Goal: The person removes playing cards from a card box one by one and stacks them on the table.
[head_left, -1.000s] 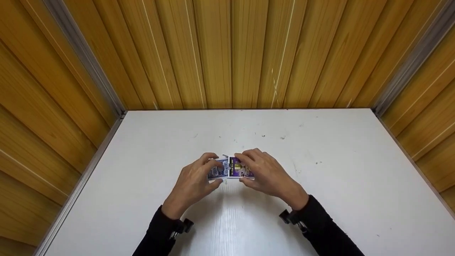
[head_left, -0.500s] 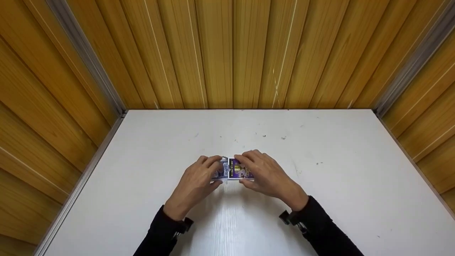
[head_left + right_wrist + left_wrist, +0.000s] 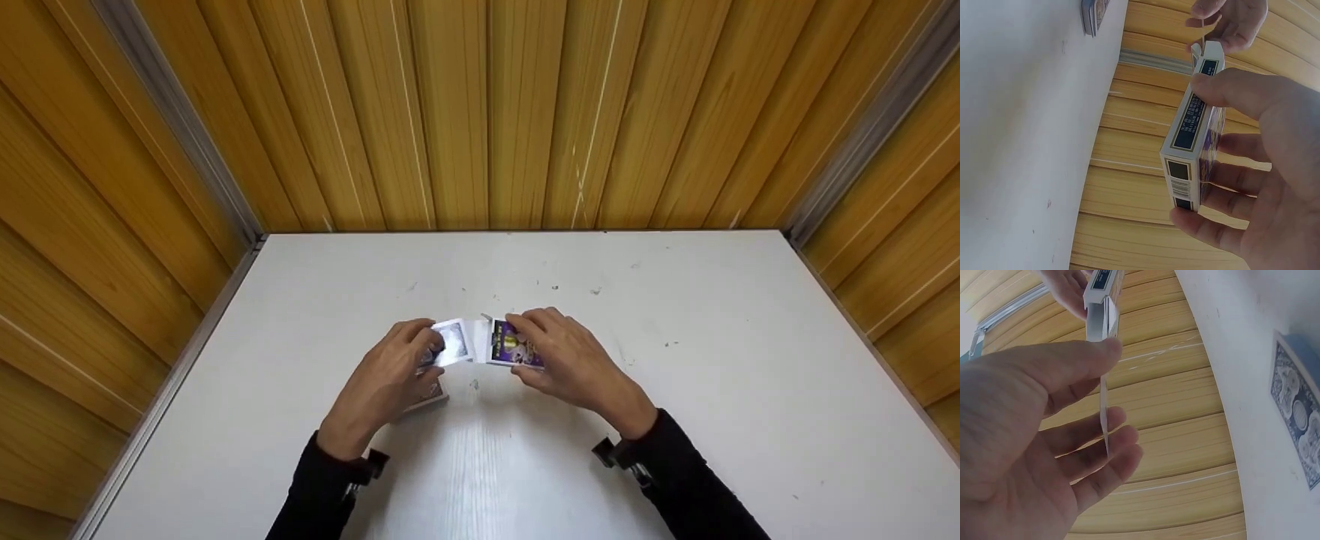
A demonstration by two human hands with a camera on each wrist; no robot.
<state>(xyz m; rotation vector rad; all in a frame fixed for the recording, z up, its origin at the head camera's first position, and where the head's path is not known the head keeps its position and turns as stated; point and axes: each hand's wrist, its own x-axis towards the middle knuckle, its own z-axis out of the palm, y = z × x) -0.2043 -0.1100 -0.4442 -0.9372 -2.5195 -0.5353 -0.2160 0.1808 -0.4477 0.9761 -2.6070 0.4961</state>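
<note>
The left hand (image 3: pixel 390 371) sits farther from the box (image 3: pixel 511 345), pinching a card (image 3: pixel 454 342); the deck (image 3: pixel 1300 415) now lies outside. The right hand (image 3: pixel 574 367) grips the box.

Box (image 3: pixel 1185 129) is showing smooth cardboard; card (image 3: pixel 454 341) is gleaming, glossy; I am seeing wood-grained wall (image 3: pixel 487 112), matt cloth sleeves (image 3: pixel 697 484).

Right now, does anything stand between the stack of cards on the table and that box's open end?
Yes: the left hand is above the stack of cards, and the thin card-like piece it holds sits at the open end of the box, which the right hand grips.
</note>
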